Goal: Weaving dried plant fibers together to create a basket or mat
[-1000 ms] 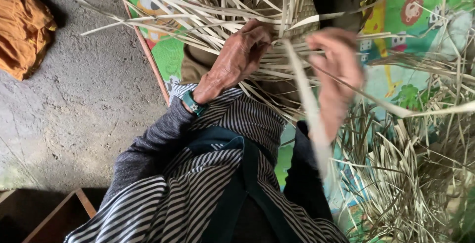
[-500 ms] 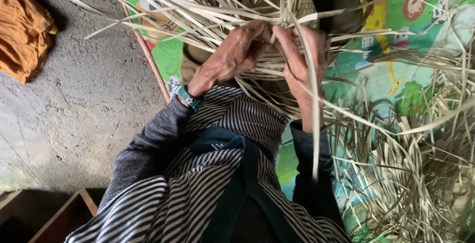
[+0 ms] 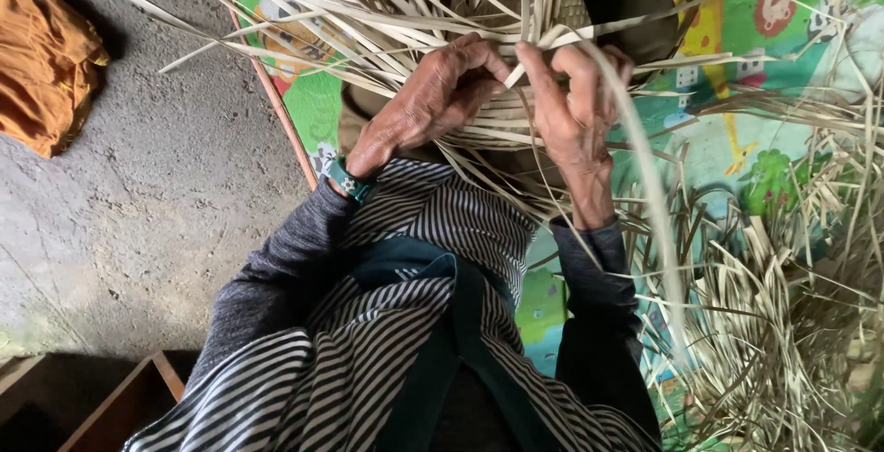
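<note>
Nearest the camera is a striped garment [image 3: 405,360] with a dark green strap across it; a grey sleeve runs up to a green patterned wristband [image 3: 350,179]; at the lower left sits the corner of a wooden box [image 3: 120,406] on the concrete floor [image 3: 147,231].

Beyond the cuffs, the left hand [image 3: 428,102] curls knuckles-up on a half-woven palm-leaf mat [image 3: 497,130], its fingertips pressing down where strips cross; the right hand [image 3: 575,107] pinches one long pale leaf strip [image 3: 649,203] between thumb and forefinger, right beside the left fingertips. The mat lies directly under both hands, over a colourful cartoon play mat [image 3: 737,139].

The pinched strip's long axis runs from the pinch up near the hands, arching rightward and then down toward the camera, its free end pointing at the lower right among loose dry strips [image 3: 783,341].

A likely fault: the dry strip creases or splits at the tight bend; or the left fingers lift and the crossing slackens; or the trailing end snags in the loose pile.

Farther off, unwoven strip ends fan outward; an orange cloth [image 3: 41,65] lies at far left.
</note>
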